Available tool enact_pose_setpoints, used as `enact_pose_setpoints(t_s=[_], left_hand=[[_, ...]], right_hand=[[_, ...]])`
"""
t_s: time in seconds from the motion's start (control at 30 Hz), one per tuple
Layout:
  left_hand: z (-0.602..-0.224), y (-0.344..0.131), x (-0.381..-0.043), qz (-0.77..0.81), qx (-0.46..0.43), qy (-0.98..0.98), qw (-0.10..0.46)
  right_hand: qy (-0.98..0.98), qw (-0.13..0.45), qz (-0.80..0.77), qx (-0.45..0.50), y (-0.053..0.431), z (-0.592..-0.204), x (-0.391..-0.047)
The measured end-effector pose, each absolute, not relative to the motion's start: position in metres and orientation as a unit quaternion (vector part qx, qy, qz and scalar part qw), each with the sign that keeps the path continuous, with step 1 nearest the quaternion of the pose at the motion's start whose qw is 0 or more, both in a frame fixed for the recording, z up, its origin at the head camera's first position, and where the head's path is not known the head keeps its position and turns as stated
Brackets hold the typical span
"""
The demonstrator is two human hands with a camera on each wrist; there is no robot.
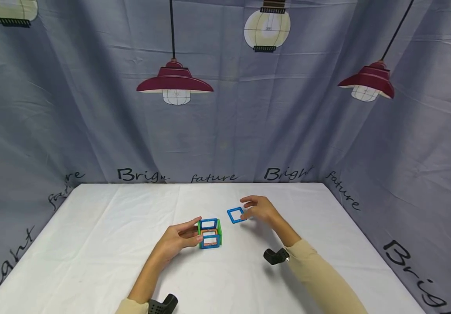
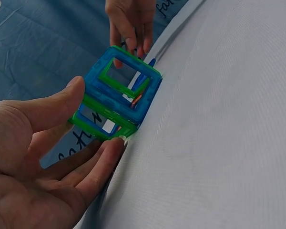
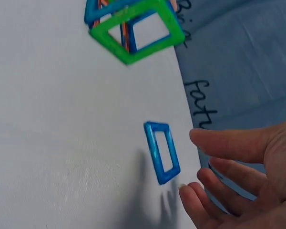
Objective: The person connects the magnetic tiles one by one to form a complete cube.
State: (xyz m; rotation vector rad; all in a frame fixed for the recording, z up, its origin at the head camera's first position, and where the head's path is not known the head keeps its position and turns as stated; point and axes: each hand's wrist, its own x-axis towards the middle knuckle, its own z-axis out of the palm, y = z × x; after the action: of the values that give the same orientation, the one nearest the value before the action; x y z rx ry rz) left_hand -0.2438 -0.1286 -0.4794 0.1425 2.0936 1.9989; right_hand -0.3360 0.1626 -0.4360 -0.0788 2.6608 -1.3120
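Observation:
A small cube of see-through magnetic tile frames (image 1: 220, 232), in blue, green and orange, stands on the white cloth in the head view. My left hand (image 1: 173, 241) grips it from the left. In the left wrist view the thumb lies along an upper edge of the cube (image 2: 150, 98) and the fingertips meet a lower edge. To the cube's right is a loose blue square magnetic tile (image 1: 230, 217), flat on the cloth. Beside it hovers my right hand (image 1: 259, 209), its fingers spread and loosely bent. The right wrist view shows a gap between those fingertips and the tile (image 3: 154, 151).
White cloth (image 1: 92, 244) covers the table. A grey-blue curtain (image 1: 217, 131) printed with lamps and lettering stands behind and along both sides. Each wrist carries a black camera, one at the left sleeve (image 1: 162, 305) and another at the right (image 1: 275, 256).

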Motion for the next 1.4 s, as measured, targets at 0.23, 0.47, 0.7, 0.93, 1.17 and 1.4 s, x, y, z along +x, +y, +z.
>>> enact_pose_setpoints(t_s=[0.23,0.47,0.7,0.93,1.17,1.4], left_hand=[[-0.479,-0.125,-0.243,0.684,0.045,0.719,0.114],[-0.478,-0.127,-0.243,0.68,0.039,0.724,0.11],[-0.48,-0.126,-0.242,0.682,0.041,0.721,0.116],[-0.48,-0.127,-0.244,0.685,0.04,0.718,0.117],[-0.48,-0.126,-0.244,0.686,0.04,0.718,0.114],[-0.479,-0.126,-0.243,0.685,0.039,0.718,0.115]], right_hand=[[0.896,0.118,-0.427,-0.036,0.174,-0.452,-0.347],[0.898,0.121,-0.419,-0.054,0.174,-0.461,-0.354],[0.909,0.113,-0.393,-0.081,0.176,-0.464,-0.356],[0.92,0.097,-0.367,-0.101,0.17,-0.467,-0.358],[0.93,0.074,-0.35,-0.086,0.167,-0.467,-0.353],[0.935,0.054,-0.34,-0.078,0.163,-0.466,-0.348]])
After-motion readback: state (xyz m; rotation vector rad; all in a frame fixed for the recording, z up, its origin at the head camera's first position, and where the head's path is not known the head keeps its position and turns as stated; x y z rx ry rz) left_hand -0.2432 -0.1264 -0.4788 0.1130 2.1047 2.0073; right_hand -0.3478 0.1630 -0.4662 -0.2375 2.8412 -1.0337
